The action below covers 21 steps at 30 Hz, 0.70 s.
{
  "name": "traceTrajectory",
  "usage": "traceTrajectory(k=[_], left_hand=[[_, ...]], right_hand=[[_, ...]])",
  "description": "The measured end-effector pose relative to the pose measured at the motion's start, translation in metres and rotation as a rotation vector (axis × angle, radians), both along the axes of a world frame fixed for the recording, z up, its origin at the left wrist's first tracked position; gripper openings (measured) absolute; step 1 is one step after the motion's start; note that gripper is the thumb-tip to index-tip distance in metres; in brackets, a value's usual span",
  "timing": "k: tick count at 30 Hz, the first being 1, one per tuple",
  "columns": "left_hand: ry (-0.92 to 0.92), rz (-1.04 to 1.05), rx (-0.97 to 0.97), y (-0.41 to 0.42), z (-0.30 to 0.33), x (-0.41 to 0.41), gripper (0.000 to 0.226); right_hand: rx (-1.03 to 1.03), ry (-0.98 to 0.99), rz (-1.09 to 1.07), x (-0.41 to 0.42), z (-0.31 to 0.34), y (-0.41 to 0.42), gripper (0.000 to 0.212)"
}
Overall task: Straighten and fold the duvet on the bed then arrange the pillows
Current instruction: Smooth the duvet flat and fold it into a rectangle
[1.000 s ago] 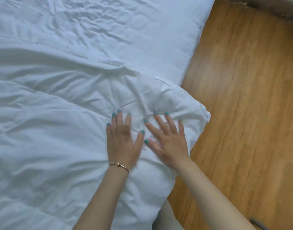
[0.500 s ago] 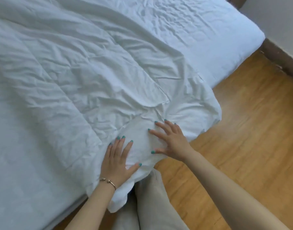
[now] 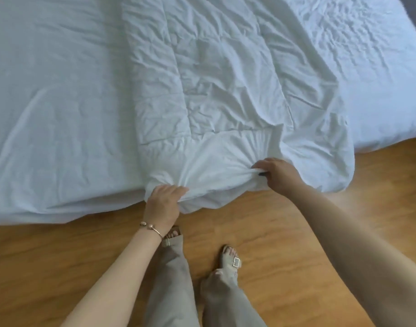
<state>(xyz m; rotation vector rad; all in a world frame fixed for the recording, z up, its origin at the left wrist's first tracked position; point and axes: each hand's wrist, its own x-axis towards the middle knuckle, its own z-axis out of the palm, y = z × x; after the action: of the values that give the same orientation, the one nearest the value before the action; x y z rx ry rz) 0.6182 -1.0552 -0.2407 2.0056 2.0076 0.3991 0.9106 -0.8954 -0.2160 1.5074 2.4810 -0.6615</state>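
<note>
Duvet [image 3: 225, 90] edge hangs over bed [image 3: 49, 114] side; left hand [image 3: 163, 204] and right hand [image 3: 276, 174] fingers curled, gripping bunched edge.

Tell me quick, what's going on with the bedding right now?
Both hands gripping: left hand and right hand bunch the duvet edge at the bedside. Duvet rumpled, not folded. No pillows in view. Nothing in the way.

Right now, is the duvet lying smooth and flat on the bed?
No. The duvet is creased and bunched where the left hand and right hand grip its edge.
</note>
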Motion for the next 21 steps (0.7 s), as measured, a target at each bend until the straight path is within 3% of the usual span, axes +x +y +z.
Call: traceTrajectory(k=[4,7,9,11,13,14,16,18,21], left_hand=[[0.109,0.061,-0.432,-0.016,0.013,0.015,0.053],[0.157,0.079,-0.584,0.002,0.015,0.028,0.048],[0.171,-0.019,-0.528,0.011,0.014,0.043,0.043],[0.171,-0.144,-0.293,0.012,0.012,0.065,0.042],[0.204,-0.170,-0.089,0.018,0.007,0.092,0.052],[0.230,-0.116,-0.075,0.023,0.004,0.102,0.061],[0.186,0.026,-0.337,0.029,-0.004,0.112,0.071],[0.123,0.042,-0.670,0.022,-0.018,0.117,0.074],[-0.199,0.047,-0.986,-0.011,-0.025,0.123,0.068]], right_hand=[[-0.142,-0.061,0.108,0.019,0.000,-0.018,0.034],[-0.031,-0.121,0.118,0.031,-0.005,-0.019,0.028],[0.008,-0.260,0.186,0.053,-0.009,-0.021,0.035],[0.077,-0.356,0.273,0.076,-0.013,-0.031,0.050],[0.204,-0.274,0.301,0.086,-0.012,-0.038,0.062],[0.262,-0.207,0.287,0.087,-0.013,-0.038,0.064],[0.187,-0.191,0.217,0.085,-0.011,-0.031,0.063],[-0.106,-0.339,0.142,0.081,-0.013,-0.023,0.059],[-0.412,-0.476,0.098,0.070,-0.016,-0.034,0.057]])
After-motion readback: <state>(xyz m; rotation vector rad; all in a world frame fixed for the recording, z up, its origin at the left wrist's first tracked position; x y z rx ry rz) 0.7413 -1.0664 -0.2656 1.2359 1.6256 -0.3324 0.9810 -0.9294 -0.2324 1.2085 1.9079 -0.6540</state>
